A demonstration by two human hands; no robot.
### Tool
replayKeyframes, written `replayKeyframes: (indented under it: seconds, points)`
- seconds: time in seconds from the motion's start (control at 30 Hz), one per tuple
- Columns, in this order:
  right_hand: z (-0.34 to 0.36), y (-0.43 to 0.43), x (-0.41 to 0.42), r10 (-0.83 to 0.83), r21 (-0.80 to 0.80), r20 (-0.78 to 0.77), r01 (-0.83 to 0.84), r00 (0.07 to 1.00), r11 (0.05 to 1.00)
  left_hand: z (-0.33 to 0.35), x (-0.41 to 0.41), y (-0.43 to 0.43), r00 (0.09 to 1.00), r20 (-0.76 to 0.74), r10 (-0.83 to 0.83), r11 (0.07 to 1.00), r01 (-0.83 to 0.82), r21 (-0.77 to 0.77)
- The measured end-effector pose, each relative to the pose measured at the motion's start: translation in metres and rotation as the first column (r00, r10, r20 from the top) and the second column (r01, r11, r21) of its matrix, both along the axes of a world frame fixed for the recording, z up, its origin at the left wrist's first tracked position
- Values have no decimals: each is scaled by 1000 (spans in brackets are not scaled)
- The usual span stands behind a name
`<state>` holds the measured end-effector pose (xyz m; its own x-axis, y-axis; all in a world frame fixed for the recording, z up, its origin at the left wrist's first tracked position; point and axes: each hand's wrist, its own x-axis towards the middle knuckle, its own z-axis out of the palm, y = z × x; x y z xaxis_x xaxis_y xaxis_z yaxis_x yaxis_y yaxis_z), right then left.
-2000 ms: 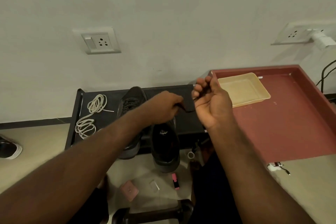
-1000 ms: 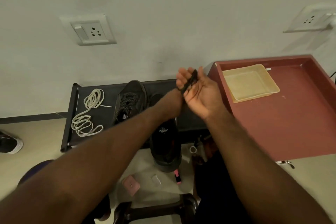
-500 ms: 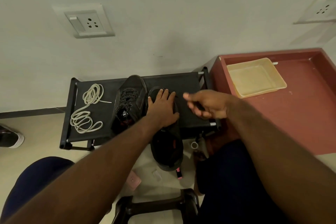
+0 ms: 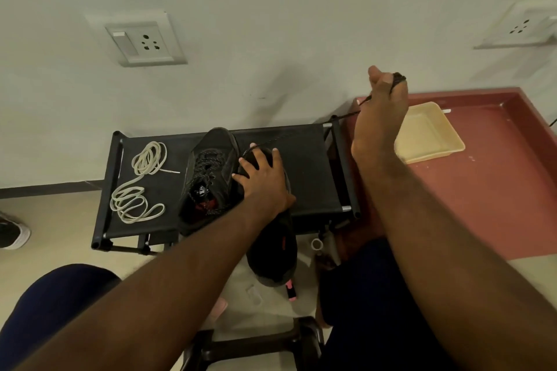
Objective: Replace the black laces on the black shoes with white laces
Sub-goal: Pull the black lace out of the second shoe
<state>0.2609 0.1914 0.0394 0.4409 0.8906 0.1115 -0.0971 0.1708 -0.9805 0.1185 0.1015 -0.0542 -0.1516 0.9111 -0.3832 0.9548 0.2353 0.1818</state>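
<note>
Two black shoes lie on a small black rack. The left shoe keeps its black laces. My left hand presses flat on the front of the right shoe, whose heel hangs over the rack's near edge. My right hand is raised up and to the right, pinching a black lace that runs taut from that shoe to my fingers. Two coils of white laces rest on the rack's left side.
A red tray-like surface at the right holds a shallow beige tray. The wall behind has two sockets. Small items, one pink, lie on the floor below. My knees and a dark stool sit near the bottom.
My right hand has swung up and to the right, drawing the black lace out taut from the right shoe. My left hand stays pressed on that shoe.
</note>
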Motion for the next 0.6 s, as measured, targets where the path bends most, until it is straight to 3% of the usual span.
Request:
replayKeyframes:
  seconds: [0.03,0.07,0.1,0.13,0.17,0.2,0.23,0.27,0.3,0.37,0.43,0.47,0.5,0.57,0.6]
  points:
    - [-2,-2,7,-9,38,326,-3,945,999,0,-1,5,1000,3,-11,1000,11,-21]
    - [-5,-3,16,46,16,688,-79,724,997,0,-4,10,1000,5,-27,999,27,-35]
    - [-8,-3,24,190,-137,917,-171,350,976,-1,-6,13,999,9,-38,998,39,-43]
    - [-10,-4,30,347,-346,937,-175,-27,922,-1,-9,16,999,16,-46,998,46,-49]
    - [-13,-8,35,489,-536,824,-115,-284,836,-1,-11,18,998,22,-54,997,55,-53]
    - [-16,-13,38,595,-676,684,-58,-422,735,0,-13,21,998,28,-65,997,66,-51]
    - [-19,-19,41,679,-774,576,-35,-456,633,0,-14,24,996,36,-80,996,81,-41]
    - [-21,-23,44,755,-844,505,-56,-419,533,2,-15,28,995,48,-92,995,94,-28]
    - [-20,-27,44,830,-887,461,-125,-315,445,4,-18,32,993,62,-96,995,97,-17]
    - [-13,-35,42,950,-883,311,-362,27,299,7,-24,41,990,98,-101,995,102,-7]
    - [0,-43,37,934,-710,-74,-675,351,198,7,-31,48,984,115,-133,991,135,-6]
    - [10,-48,30,859,-538,-309,-820,408,196,7,-34,50,981,113,-161,987,162,-2]
    - [18,-51,22,767,-331,-504,-909,398,254,7,-35,50,976,109,-189,982,189,6]
    - [27,-45,4,637,38,-696,-868,332,494,10,-34,47,960,133,-247,969,240,67]
    - [28,-38,-5,596,137,-717,-765,361,629,13,-33,44,947,162,-277,959,260,117]
